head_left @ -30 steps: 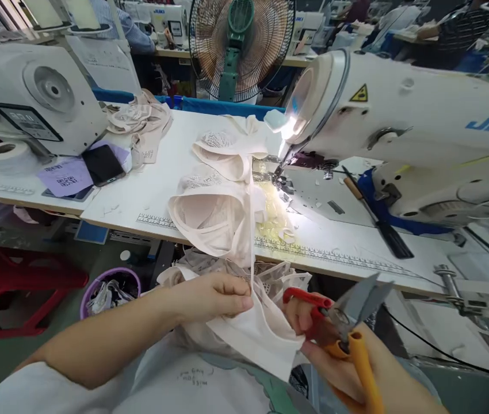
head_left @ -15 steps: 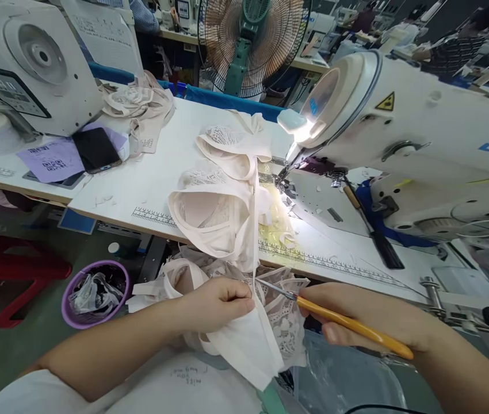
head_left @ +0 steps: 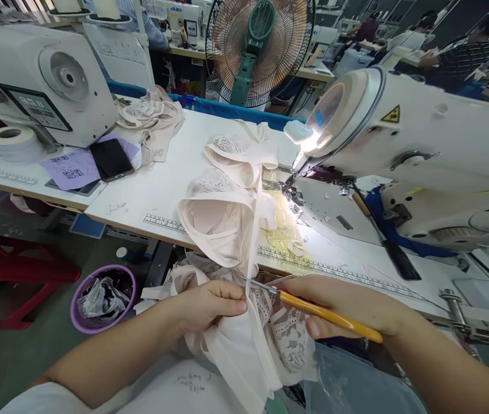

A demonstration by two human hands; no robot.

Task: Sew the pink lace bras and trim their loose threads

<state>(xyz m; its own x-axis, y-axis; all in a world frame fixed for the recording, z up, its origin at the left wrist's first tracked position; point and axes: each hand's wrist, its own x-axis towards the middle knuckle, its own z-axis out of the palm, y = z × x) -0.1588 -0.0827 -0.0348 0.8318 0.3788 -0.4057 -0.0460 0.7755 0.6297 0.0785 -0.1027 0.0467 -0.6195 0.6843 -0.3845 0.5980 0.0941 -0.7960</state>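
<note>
My left hand (head_left: 212,305) is closed, pinching the cream bra (head_left: 236,345) near its edge strip below the table's front edge. In my right hand (head_left: 331,299) is a pair of orange-handled scissors (head_left: 313,310); their blade tips lie across the narrow cream strip, just right of my left fingers. That strip runs up to more joined bras, one bra cup (head_left: 214,224) resting at the table edge and another bra (head_left: 236,152) behind it. White lace (head_left: 291,339) hangs beneath my right hand. Whether the blades are closed I cannot tell.
The sewing machine (head_left: 434,126) stands right with its lamp lit, a black-handled tool (head_left: 395,253) beside it. Left are another machine (head_left: 54,86), a phone (head_left: 110,159) and purple paper (head_left: 72,168). A purple bin (head_left: 76,310) and red stool (head_left: 20,282) stand on the floor; a fan (head_left: 262,52) is behind.
My right hand has moved left with the scissors, bringing the blades across the strip beside my left fingers. The whole view has shifted slightly; my left hand keeps its pinch.
</note>
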